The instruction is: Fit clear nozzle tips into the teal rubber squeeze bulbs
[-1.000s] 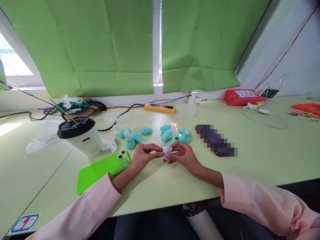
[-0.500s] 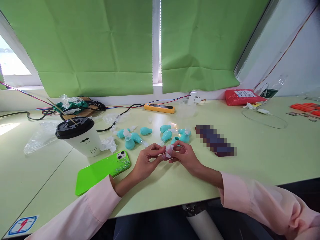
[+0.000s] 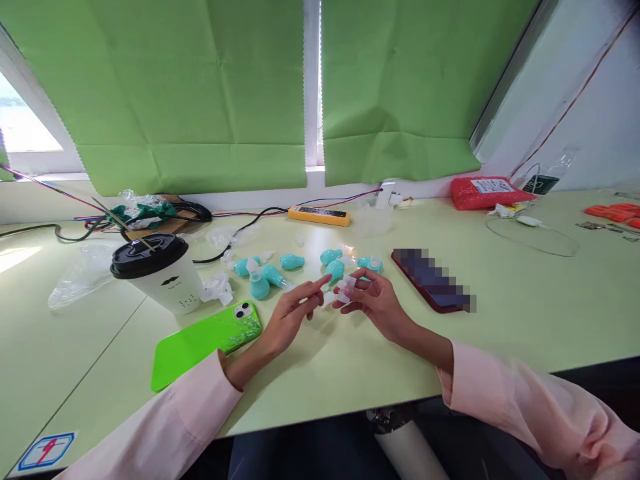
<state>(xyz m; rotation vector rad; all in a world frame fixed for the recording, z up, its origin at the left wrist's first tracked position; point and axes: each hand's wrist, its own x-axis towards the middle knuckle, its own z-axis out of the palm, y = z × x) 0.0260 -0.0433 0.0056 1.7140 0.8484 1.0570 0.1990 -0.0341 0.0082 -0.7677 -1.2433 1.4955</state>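
Head view: right of the glossy lime-green phone case point(image 3: 195, 347), the right hand point(image 3: 379, 303) pinches a small translucent plastic piece point(image 3: 346, 288); the left hand point(image 3: 290, 315) is spread. Handling seems underway; the next move calls for a light hold.

We see the right hand point(image 3: 383, 307) making the grip, with its thumb and its fingers bent towards each other in a light pinch. Just to the left of this grip is the left hand point(image 3: 287, 317), which holds nothing that we can see. Its index finger point(image 3: 317, 285) is stretched towards the grip; its thumb point(image 3: 304, 309) lies below that finger, and the other fingers are curled. Nearer to our body than the grip, the left wrist point(image 3: 247, 360) and the right wrist point(image 3: 425, 343) are bare, and both forearms slant inward to it.
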